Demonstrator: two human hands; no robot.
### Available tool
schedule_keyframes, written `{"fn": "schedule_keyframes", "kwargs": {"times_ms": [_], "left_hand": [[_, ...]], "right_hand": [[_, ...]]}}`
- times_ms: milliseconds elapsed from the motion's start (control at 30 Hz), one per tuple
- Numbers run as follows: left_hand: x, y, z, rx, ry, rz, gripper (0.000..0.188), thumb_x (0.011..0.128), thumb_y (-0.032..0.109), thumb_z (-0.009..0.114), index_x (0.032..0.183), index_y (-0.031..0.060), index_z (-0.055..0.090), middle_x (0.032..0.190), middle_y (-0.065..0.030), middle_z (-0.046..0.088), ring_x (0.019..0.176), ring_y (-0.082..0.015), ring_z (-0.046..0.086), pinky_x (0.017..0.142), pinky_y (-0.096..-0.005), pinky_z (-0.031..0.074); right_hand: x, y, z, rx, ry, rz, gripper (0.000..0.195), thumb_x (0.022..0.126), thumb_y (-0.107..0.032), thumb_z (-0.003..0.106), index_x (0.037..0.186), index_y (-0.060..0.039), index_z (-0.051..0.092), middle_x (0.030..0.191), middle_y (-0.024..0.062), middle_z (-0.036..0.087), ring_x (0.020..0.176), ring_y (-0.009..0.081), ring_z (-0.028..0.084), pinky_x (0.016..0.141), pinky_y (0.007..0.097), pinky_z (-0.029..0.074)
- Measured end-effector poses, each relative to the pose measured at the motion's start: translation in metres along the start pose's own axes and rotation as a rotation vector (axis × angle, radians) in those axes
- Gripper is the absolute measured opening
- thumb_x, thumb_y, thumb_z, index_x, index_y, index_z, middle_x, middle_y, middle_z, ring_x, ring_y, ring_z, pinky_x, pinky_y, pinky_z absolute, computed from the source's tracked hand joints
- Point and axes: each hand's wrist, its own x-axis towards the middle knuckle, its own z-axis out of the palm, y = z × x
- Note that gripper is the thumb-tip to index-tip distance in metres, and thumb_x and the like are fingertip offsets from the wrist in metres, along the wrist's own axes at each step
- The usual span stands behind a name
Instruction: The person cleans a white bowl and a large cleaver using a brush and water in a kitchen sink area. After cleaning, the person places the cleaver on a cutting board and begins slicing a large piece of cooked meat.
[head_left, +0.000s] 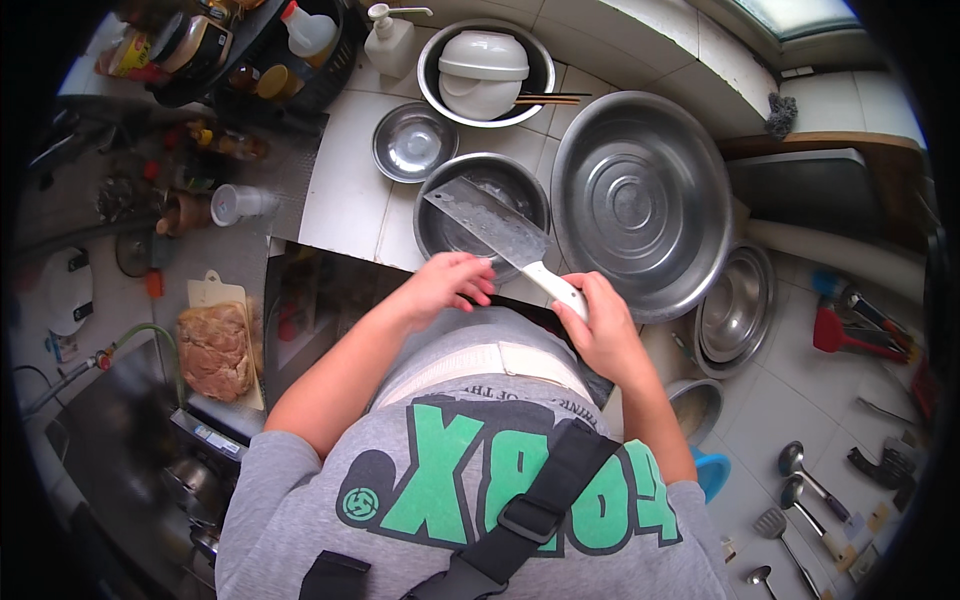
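My right hand (598, 324) grips the white handle of a kitchen cleaver (491, 223). Its broad, wet-looking blade slants to the upper left above a steel basin (541, 196), hiding part of the inside. Fingers slightly curled and apart, my left hand (452, 279) holds nothing and hovers by the basin's near rim. Just behind stands a smaller steel bowl (415, 142). To the right, a large steel basin (637, 206) leans tilted, with nothing in it.
At the back, a steel bowl (426, 71) holds white bowls (482, 60) and chopsticks (555, 98) beside a pump bottle (390, 45). On the left, a large piece of meat (216, 351) lies on a cutting board (214, 289). Ladles (802, 469) hang at the right.
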Motion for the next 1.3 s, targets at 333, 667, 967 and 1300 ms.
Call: {"fn": "schedule_keyframes", "kwargs": {"times_ms": [333,667,967,1300], "left_hand": [[0.014,-0.003,0.033,0.111,0.276,0.111,0.029,0.1,0.028,0.066,0.101,-0.0006,0.064,0.078,-0.0024,0.063,0.062,-0.0077,0.056,0.051,-0.0226,0.042],[-0.012,0.001,-0.022,0.939,0.574,0.346,0.034,0.098,0.028,0.06,0.101,-0.006,0.063,0.084,-0.0211,0.071,0.08,-0.0362,0.071,0.074,-0.0421,0.054],[-0.021,-0.008,-0.038,1.15,0.501,0.22,0.038,0.097,0.03,0.057,0.096,-0.0079,0.06,0.087,-0.0303,0.067,0.09,-0.0485,0.065,0.081,-0.0519,0.05],[-0.011,-0.004,-0.044,1.14,0.456,0.234,0.039,0.098,0.032,0.057,0.095,-0.0075,0.06,0.089,-0.0283,0.069,0.09,-0.0461,0.066,0.081,-0.0514,0.051]], "right_hand": [[0.025,0.061,0.103,0.276,0.088,-0.211,0.035,0.092,-0.012,0.07,0.121,-0.0007,0.055,0.11,0.0181,0.059,0.1,0.0368,0.062,0.087,0.0413,0.05],[0.087,0.09,0.115,0.352,0.005,0.126,0.036,0.096,-0.022,0.064,0.123,0.0014,0.06,0.118,0.0201,0.064,0.106,0.0293,0.066,0.089,0.0382,0.054],[0.176,0.11,0.165,0.292,0.264,0.593,0.04,0.094,-0.027,0.054,0.119,0.0029,0.065,0.117,0.0242,0.069,0.108,0.0373,0.067,0.097,0.0427,0.05],[0.161,0.042,0.115,1.35,-0.141,0.687,0.027,0.102,-0.013,0.045,0.115,0.0056,0.06,0.108,0.0191,0.068,0.097,0.0266,0.07,0.085,0.0335,0.058]]}}
